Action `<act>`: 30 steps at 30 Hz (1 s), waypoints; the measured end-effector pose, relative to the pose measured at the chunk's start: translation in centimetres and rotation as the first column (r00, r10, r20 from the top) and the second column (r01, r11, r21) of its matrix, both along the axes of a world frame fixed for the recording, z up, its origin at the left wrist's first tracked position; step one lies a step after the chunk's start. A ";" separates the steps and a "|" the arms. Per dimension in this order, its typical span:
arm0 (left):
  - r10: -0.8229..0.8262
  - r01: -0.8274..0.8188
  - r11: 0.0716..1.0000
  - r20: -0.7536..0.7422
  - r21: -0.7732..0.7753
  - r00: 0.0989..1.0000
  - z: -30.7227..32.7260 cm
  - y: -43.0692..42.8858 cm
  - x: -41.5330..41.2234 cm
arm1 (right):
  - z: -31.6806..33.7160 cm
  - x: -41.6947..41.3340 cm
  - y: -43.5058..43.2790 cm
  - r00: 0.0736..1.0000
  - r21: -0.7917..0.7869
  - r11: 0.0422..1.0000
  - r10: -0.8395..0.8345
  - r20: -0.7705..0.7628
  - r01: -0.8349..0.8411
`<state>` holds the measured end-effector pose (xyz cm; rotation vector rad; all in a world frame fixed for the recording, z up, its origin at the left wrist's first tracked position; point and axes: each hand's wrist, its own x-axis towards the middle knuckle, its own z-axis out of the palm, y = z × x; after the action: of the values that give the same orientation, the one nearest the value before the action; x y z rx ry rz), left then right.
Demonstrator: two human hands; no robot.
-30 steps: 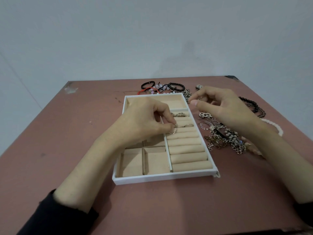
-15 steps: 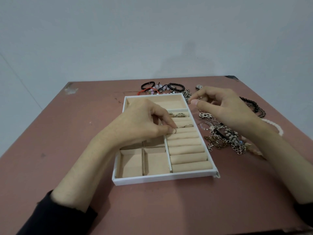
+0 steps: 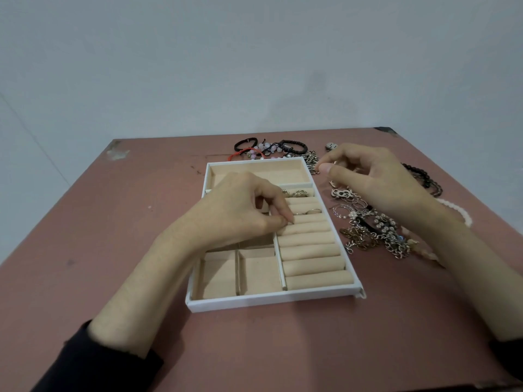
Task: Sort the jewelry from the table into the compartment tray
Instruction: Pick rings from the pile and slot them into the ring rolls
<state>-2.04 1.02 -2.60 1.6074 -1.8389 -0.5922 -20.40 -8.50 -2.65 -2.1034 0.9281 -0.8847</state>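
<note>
Beige-lined, white-walled compartment tray (image 3: 271, 302) at mid-table (image 3: 113, 250), short side toward the near edge. Two rings (image 3: 307, 212) seated between the rolls of the right column, further ones in the slot beyond.

Versus 1.0 s ago: left hand (image 3: 240, 210) slightly lower, thumb and forefinger tips together and pressed into the next groove nearer. Small ring seen at those tips then, not made out now: under the tips or sunk in the groove, cannot tell, so hold on it unconfirmed.

Right hand (image 3: 373, 176) as before: raised beside the tray's far right corner, thumb against curled forefinger. Anything pinched there too small to tell.

Left wrist across the tray's left side, middle compartments hidden. Loose jewelry pile (image 3: 373, 233) right of the tray, partly behind the right forearm. Bracelets (image 3: 271, 148) along the table's far edge. Dark sleeves (image 3: 93, 360) cut off at the bottom.
</note>
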 end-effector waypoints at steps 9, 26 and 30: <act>-0.024 0.020 0.999 -0.104 -0.037 0.994 0.1 -0.4 -0.4 | 1.0 -2.1 -1.7 0.981 0.024 0.994 -0.108 0.162 0.106; -0.080 0.067 0.996 0.300 0.056 0.951 1.8 -12.0 -9.1 | -0.6 -7.2 -7.3 0.815 -0.307 0.900 -0.417 -0.401 0.310; -0.033 0.018 0.998 0.292 0.055 0.956 1.2 -12.9 -9.4 | -0.9 -7.1 -7.0 0.769 -0.314 0.906 -0.409 -0.491 0.282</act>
<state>-11.43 -11.90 -1.36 1.7862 -2.0742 -0.4330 -27.46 -15.52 -3.53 -2.4868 1.6311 -0.5708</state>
